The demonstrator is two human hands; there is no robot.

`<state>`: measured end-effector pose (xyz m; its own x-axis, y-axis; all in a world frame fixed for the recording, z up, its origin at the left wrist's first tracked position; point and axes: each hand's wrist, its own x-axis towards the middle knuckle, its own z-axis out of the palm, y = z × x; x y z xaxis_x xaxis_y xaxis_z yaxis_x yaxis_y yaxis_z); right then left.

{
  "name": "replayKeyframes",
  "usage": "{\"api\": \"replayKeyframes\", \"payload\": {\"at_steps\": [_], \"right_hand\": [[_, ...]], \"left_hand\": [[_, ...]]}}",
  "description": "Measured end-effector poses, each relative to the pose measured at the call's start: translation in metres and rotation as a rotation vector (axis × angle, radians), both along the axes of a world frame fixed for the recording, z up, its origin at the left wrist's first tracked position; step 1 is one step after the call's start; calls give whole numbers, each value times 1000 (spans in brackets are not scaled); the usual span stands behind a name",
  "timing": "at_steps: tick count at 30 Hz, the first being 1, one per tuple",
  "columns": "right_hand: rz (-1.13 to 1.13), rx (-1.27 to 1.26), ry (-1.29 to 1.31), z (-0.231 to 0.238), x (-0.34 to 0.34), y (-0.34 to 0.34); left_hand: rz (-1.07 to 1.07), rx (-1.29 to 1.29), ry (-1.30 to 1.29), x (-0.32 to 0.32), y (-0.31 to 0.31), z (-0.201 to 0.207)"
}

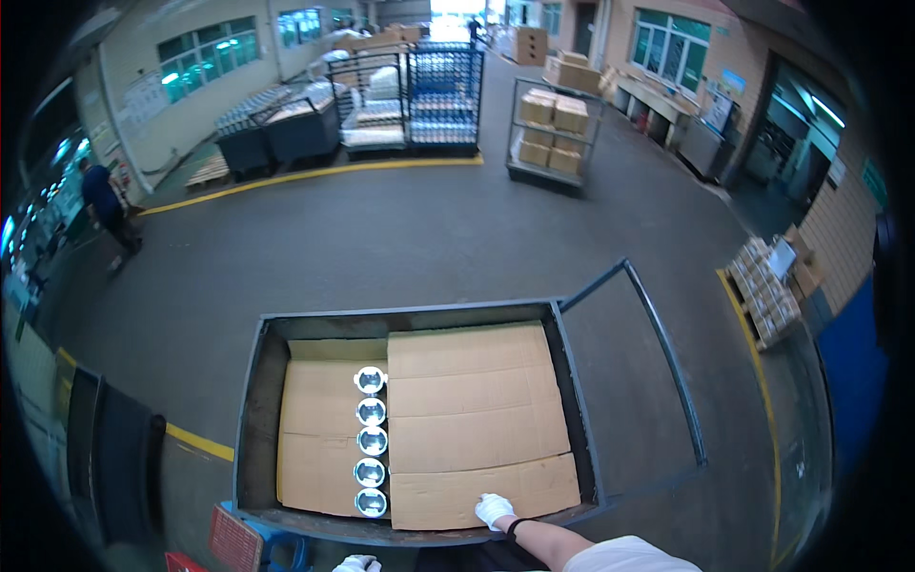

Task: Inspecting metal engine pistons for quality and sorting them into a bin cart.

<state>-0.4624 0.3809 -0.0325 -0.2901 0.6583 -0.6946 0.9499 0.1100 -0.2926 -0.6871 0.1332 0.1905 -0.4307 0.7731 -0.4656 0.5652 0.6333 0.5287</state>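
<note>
pale sleeve and bare forearm [548, 544] are closest to me, ending in a white-gloved right hand [495, 511] at the near edge of a big cardboard sheet [479, 410]. fingers look loosely bent, but honestly can't tell if they're pinching it or just resting there. left hand [357, 563], also gloved, is mostly cut off at the bottom, so no clue if it's holding anything. the sheet lies inside a dark metal cart [412, 308], taking up the right-hand part, with a bent-pipe handle [664, 357] sticking out on that side. just left of the sheet, five round shiny metal pieces [372, 440] sit in one line, near to far, on more cardboard [319, 410]. as for progress, i'd call it partway: one line of five is in place and the sheet's in the cart, while the cardboard further left has no pieces on it. can't see what's under the sheet, so no full count from me.
</note>
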Motion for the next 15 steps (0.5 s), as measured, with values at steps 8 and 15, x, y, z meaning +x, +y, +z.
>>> {"api": "replayKeyframes", "payload": {"at_steps": [8,15], "right_hand": [[520,109,14,23,28,64],[857,75,-33,6,56,65]], "left_hand": [[556,-61,41,166,-65,11],[1115,-126,122,291,-139,11]]}}
